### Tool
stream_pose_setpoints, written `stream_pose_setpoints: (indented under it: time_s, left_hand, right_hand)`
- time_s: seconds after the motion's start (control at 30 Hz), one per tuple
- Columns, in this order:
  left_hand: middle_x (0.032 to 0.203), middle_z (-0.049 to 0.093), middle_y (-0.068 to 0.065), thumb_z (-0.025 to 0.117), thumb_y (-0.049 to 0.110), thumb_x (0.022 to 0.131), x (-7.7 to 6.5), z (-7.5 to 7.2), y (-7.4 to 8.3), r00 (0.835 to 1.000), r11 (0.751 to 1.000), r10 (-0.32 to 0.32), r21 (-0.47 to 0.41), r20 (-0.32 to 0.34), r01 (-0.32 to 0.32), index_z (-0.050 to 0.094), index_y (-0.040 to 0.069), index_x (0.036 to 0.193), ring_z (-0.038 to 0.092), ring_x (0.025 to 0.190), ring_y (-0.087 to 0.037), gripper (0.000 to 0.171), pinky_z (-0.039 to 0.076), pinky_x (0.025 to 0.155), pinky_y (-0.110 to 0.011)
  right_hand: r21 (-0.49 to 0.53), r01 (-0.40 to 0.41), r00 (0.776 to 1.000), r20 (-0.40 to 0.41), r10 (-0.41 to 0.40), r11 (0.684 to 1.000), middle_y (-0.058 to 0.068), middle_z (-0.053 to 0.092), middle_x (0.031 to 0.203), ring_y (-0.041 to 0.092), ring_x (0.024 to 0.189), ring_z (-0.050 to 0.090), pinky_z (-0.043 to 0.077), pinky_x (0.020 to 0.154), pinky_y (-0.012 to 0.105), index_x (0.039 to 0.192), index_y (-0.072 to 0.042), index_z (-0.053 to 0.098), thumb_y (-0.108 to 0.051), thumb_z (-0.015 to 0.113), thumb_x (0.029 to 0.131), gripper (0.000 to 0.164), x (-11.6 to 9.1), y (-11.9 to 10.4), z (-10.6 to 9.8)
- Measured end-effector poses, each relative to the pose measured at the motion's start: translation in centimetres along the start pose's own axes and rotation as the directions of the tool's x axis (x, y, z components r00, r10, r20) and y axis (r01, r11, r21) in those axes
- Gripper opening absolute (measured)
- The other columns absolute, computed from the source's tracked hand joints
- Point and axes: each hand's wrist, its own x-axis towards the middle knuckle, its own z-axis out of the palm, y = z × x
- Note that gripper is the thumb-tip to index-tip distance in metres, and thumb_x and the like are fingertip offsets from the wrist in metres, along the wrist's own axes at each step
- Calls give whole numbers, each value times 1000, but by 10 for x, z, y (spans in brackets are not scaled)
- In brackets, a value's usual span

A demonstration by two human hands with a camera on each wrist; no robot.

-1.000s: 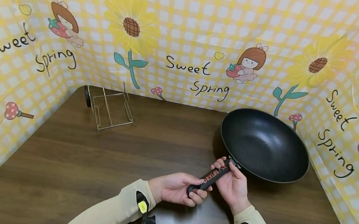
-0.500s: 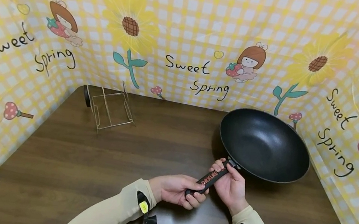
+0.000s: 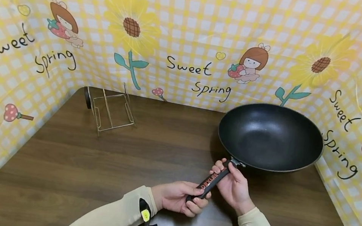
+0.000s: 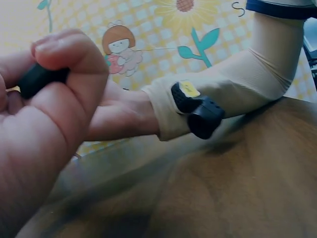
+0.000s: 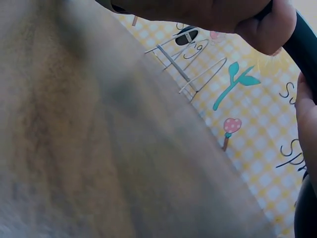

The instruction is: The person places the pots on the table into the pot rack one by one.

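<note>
left hand (image 3: 183, 197): clamped on the end of the handle (image 3: 211, 181) farthest from the pan (image 3: 270, 136), thumb on top, fingers curled under.
right hand (image 3: 235, 187): wrapped round the same handle just beside the pan, thumb tip toward the rim.
handle lettering: red-orange capitals, partly covered by fingers; the full word cannot be read.
pan: black, deep, slightly tilted, at the head of the handle; whether its base touches the wooden table (image 3: 162, 148) cannot be told.
cloth (image 3: 191, 34): checked yellow and white, behind the pan, printed "sweet spring" several times.
yellow tag (image 3: 145, 215): on the left wrist, to the pan's near left; marks too small to read.
wire rack (image 3: 108, 110): well left of the pan.
</note>
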Motion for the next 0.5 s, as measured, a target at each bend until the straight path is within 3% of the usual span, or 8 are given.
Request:
stream_pose_setpoints:
  time_s: [0.17,0.37,0.5]
  left_hand:
    - [81,35,7,49,32,102,-2,-3,-5,996,999,30,-20,87,-29,44,18,114,31,63,-2,19,26,53,-16]
    - [80,33,8,52,32,102,-6,-4,-6,981,997,52,-58,188,-41,42,20,114,28,61,-4,20,24,52,-16]
    - [78,34,8,54,32,101,-7,-2,-6,972,995,71,-81,224,-54,40,20,113,27,60,-4,22,25,52,-17]
  right_hand:
    - [-61,2,998,67,2,998,7,42,101,22,100,46,39,100,36,117,-3,31,-6,10,105,25,3,-2,7]
    - [-153,34,982,187,-5,988,10,43,107,23,104,46,39,103,38,123,-1,35,-3,15,107,26,8,-2,12]
    - [-208,61,975,221,-14,976,10,46,109,24,105,48,40,103,37,123,-1,37,-2,22,108,22,12,-2,15]
